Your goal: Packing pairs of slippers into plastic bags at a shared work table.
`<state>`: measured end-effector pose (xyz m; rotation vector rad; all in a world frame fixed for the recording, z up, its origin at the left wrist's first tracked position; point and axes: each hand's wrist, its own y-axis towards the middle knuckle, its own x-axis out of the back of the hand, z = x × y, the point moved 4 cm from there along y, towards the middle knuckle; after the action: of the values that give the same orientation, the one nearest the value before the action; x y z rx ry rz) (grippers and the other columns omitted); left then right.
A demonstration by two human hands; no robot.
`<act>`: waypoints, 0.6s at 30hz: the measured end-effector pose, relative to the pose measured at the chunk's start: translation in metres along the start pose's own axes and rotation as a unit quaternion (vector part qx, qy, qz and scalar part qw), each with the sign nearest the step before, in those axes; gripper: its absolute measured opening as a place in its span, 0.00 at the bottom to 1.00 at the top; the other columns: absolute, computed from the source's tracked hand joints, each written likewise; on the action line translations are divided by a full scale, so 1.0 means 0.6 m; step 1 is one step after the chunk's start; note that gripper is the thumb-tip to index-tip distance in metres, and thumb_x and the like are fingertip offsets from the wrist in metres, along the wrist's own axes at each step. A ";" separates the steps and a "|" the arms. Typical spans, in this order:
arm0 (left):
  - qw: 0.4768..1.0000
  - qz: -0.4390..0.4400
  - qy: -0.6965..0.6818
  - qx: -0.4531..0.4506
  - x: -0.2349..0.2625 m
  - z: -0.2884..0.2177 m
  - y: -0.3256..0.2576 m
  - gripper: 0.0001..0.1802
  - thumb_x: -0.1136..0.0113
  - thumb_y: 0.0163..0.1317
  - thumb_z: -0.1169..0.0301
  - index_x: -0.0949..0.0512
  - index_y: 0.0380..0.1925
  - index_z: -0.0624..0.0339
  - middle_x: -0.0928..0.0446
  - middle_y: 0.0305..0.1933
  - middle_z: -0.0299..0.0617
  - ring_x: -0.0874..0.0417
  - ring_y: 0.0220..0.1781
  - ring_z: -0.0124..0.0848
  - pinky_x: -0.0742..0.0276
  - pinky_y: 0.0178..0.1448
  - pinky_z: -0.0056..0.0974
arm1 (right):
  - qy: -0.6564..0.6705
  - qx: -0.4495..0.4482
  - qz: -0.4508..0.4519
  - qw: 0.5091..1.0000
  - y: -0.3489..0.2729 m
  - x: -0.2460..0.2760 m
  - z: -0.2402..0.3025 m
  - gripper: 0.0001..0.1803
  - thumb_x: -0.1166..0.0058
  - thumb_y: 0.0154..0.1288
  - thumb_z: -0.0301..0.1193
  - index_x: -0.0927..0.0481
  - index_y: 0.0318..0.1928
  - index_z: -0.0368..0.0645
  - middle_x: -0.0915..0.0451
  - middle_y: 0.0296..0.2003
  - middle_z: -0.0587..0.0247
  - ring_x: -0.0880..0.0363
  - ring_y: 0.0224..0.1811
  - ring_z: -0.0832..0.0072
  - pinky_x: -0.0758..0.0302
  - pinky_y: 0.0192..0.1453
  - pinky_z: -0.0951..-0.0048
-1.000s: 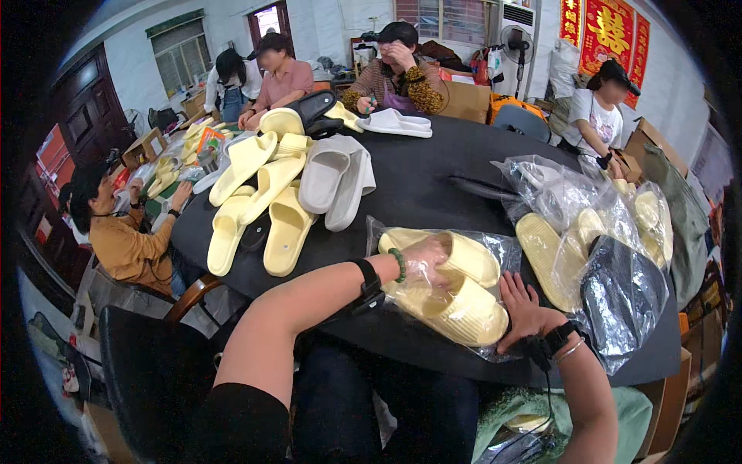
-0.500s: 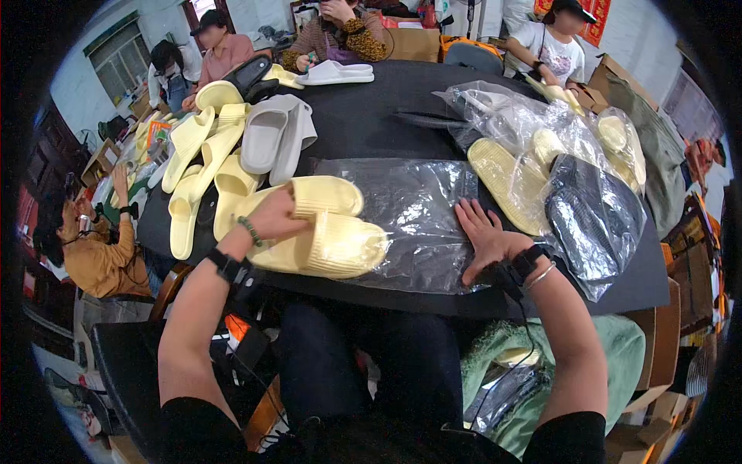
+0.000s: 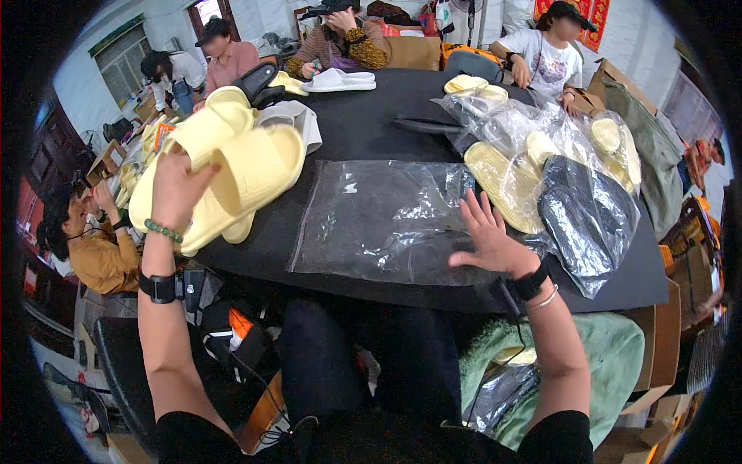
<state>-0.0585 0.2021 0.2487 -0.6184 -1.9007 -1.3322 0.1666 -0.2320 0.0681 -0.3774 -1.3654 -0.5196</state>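
Left of the flat clear bag (image 3: 379, 224) on the black bench (image 3: 348, 143), your left hand (image 3: 176, 189) grips a pair of yellow slippers (image 3: 263, 170) side by side, fingers closed on them near the foot openings, toes pointing away from you. At the bag's right end is your right hand (image 3: 495, 243), its fingers spread wide and empty; whether they touch the plastic, the view cannot tell you. Right of the bag lie a single yellow slipper (image 3: 502, 189) and, farther right, a dark slipper in plastic (image 3: 587, 213). Beyond the bag's far left corner, you have grey slippers (image 3: 309, 127), partly hidden behind your held pair, and farther off, white slippers (image 3: 338, 80).
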 end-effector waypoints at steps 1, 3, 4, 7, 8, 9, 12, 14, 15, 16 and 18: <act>0.998 0.018 0.003 0.059 0.011 -0.040 0.004 0.18 0.30 0.52 0.59 0.17 0.28 0.66 0.20 0.27 0.54 0.20 0.30 0.47 0.26 0.40 0.47 | -0.001 -0.007 0.002 1.000 -0.010 -0.010 0.003 0.65 0.47 0.53 0.70 0.53 0.74 0.31 0.64 0.76 0.41 0.70 0.79 0.44 0.58 0.77 0.44; 1.000 -0.023 0.018 -0.004 0.004 -0.065 0.010 0.18 0.31 0.53 0.58 0.16 0.28 0.65 0.20 0.27 0.53 0.20 0.30 0.48 0.26 0.39 0.47 | 0.024 -0.039 -0.042 0.998 -0.014 -0.027 0.022 0.54 0.57 0.65 0.65 0.50 0.73 0.30 0.58 0.75 0.40 0.64 0.79 0.45 0.54 0.76 0.43; 0.996 -0.059 0.024 -0.069 -0.010 -0.086 0.012 0.19 0.32 0.53 0.56 0.16 0.28 0.64 0.20 0.27 0.52 0.20 0.30 0.49 0.26 0.38 0.48 | -0.018 -0.037 -0.052 0.998 -0.029 -0.037 0.033 0.48 0.62 0.70 0.61 0.47 0.72 0.30 0.54 0.74 0.39 0.59 0.78 0.46 0.51 0.75 0.42; 0.983 -0.053 -0.058 -0.165 -0.077 -0.201 0.008 0.18 0.32 0.50 0.57 0.17 0.21 0.63 0.21 0.24 0.52 0.22 0.30 0.50 0.27 0.38 0.49 | -0.046 -0.080 -0.027 0.995 -0.049 -0.093 0.039 0.51 0.60 0.67 0.63 0.46 0.71 0.29 0.53 0.74 0.39 0.57 0.78 0.47 0.50 0.74 0.41; 0.970 -0.059 -0.150 -0.182 -0.120 -0.233 0.001 0.20 0.32 0.50 0.56 0.19 0.16 0.64 0.22 0.21 0.52 0.22 0.28 0.50 0.27 0.38 0.49 | -0.048 -0.082 -0.026 0.995 -0.052 -0.101 0.038 0.51 0.60 0.67 0.63 0.46 0.71 0.29 0.53 0.74 0.39 0.57 0.78 0.47 0.50 0.74 0.41; 0.969 -0.042 -0.121 -0.211 -0.152 -0.267 -0.007 0.21 0.31 0.50 0.55 0.20 0.15 0.64 0.23 0.20 0.52 0.22 0.27 0.50 0.27 0.37 0.50 | -0.044 -0.089 -0.041 0.994 -0.053 -0.102 0.037 0.51 0.59 0.67 0.63 0.48 0.72 0.29 0.52 0.74 0.39 0.56 0.78 0.47 0.50 0.75 0.41; 0.967 0.029 -0.150 -0.202 -0.252 -0.351 -0.036 0.22 0.33 0.50 0.53 0.15 0.25 0.64 0.18 0.27 0.53 0.18 0.33 0.48 0.23 0.47 0.46 | -0.037 -0.102 -0.063 0.992 -0.052 -0.097 0.044 0.52 0.57 0.67 0.63 0.50 0.72 0.29 0.50 0.73 0.39 0.56 0.78 0.47 0.51 0.75 0.41; 0.980 0.084 -0.068 -0.167 -0.335 -0.373 -0.057 0.22 0.34 0.51 0.51 0.14 0.26 0.64 0.17 0.31 0.51 0.18 0.41 0.47 0.24 0.50 0.47 | -0.044 -0.108 -0.077 0.990 -0.047 -0.094 0.054 0.53 0.55 0.66 0.62 0.50 0.72 0.28 0.48 0.73 0.39 0.54 0.77 0.48 0.50 0.75 0.42; 0.980 0.083 -0.071 -0.165 -0.365 -0.383 -0.067 0.22 0.34 0.51 0.51 0.14 0.26 0.64 0.17 0.31 0.51 0.18 0.41 0.47 0.24 0.50 0.47 | -0.047 -0.108 -0.075 0.990 -0.048 -0.094 0.055 0.53 0.55 0.66 0.62 0.50 0.72 0.28 0.48 0.73 0.39 0.54 0.77 0.48 0.50 0.75 0.42; 0.983 0.125 -0.041 -0.130 -0.399 -0.386 -0.078 0.23 0.35 0.52 0.51 0.14 0.26 0.63 0.16 0.32 0.50 0.19 0.44 0.47 0.25 0.51 0.47 | -0.053 -0.111 -0.087 0.989 -0.049 -0.095 0.055 0.53 0.54 0.66 0.61 0.50 0.72 0.28 0.48 0.73 0.39 0.53 0.77 0.48 0.49 0.75 0.43; 0.982 0.167 -0.008 -0.090 -0.435 -0.377 -0.095 0.23 0.35 0.53 0.50 0.14 0.27 0.63 0.16 0.33 0.49 0.20 0.47 0.46 0.25 0.51 0.48 | -0.058 -0.110 -0.124 0.984 -0.052 -0.093 0.058 0.52 0.53 0.65 0.61 0.48 0.72 0.29 0.46 0.72 0.40 0.51 0.77 0.50 0.49 0.75 0.45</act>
<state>0.1272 -0.0244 0.0570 -0.9944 -1.6104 -1.2862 0.1140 -0.2318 0.0182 -0.4246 -1.4806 -0.8720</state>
